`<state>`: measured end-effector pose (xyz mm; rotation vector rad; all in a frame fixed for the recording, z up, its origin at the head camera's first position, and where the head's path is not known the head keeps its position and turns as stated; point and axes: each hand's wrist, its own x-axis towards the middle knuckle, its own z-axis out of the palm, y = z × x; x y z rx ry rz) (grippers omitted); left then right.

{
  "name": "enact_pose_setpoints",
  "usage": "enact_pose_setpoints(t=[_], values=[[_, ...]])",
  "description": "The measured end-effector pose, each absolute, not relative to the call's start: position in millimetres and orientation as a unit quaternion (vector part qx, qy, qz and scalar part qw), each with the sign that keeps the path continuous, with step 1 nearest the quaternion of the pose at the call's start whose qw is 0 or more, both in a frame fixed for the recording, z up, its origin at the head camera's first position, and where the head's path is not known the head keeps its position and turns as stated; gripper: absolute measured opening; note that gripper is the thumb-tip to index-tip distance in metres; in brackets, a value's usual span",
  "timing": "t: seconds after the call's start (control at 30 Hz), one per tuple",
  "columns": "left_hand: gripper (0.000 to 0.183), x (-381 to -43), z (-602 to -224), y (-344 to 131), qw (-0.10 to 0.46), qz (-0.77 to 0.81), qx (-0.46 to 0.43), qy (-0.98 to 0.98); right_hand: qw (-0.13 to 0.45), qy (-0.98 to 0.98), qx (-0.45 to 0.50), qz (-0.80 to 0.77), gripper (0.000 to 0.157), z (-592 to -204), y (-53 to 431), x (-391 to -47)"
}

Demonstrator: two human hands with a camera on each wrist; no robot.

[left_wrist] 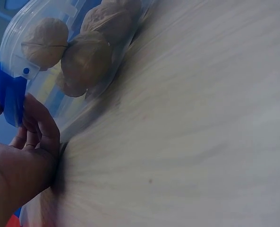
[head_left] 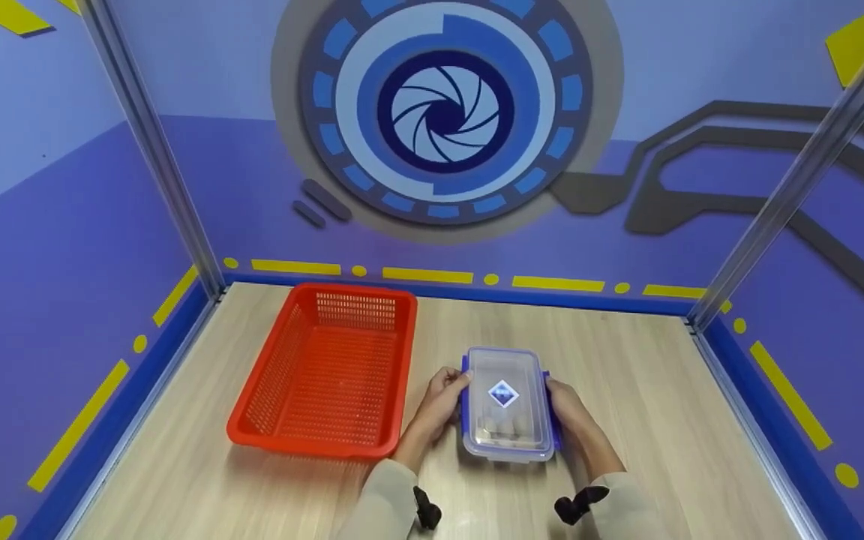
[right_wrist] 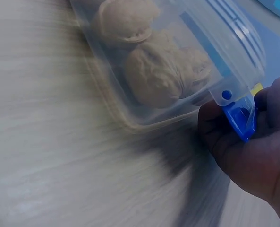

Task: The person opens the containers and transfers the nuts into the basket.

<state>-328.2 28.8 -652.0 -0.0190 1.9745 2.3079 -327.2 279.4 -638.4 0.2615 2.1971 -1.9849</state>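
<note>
A clear plastic food container (head_left: pixel 511 431) with blue side latches and a blue diamond label on its lid stands on the table between the hands. Through its walls, several walnuts (left_wrist: pixel 87 56) show in the left wrist view. The left hand (head_left: pixel 439 401) holds the container's left side, with thumb and fingers pinching the blue left latch (left_wrist: pixel 10 97). On the opposite side, the right hand (head_left: pixel 576 412) has thumb and fingers about the right latch (right_wrist: pixel 242 117). The lid lies on top of the container. In the head view, the right hand's fingertips are partly hidden by the container's edge.
A red plastic basket (head_left: pixel 407 352) with slotted walls sits left of the container, close to the left forearm. The wooden table (head_left: pixel 679 435) is bounded by blue-purple panels at the back and sides, with metal posts (head_left: pixel 769 195) at the corners.
</note>
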Motion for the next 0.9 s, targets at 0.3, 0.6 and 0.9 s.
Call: enact_pose_setpoints(t=[0.3,0.6,0.9], values=[[0.029,-331,-656,28,0.046,0.76,0.0,0.649,0.089,0.741,0.093,-0.659,0.057,-639,280,-326],[0.03,-330,-654,30,0.056,0.767,-0.004,0.639,0.083,0.76,0.105,-0.636,0.062,-633,280,-323],[0.028,-329,-653,29,0.054,0.762,-0.009,0.645,0.086,0.804,0.103,-0.579,0.068,-625,288,-321]])
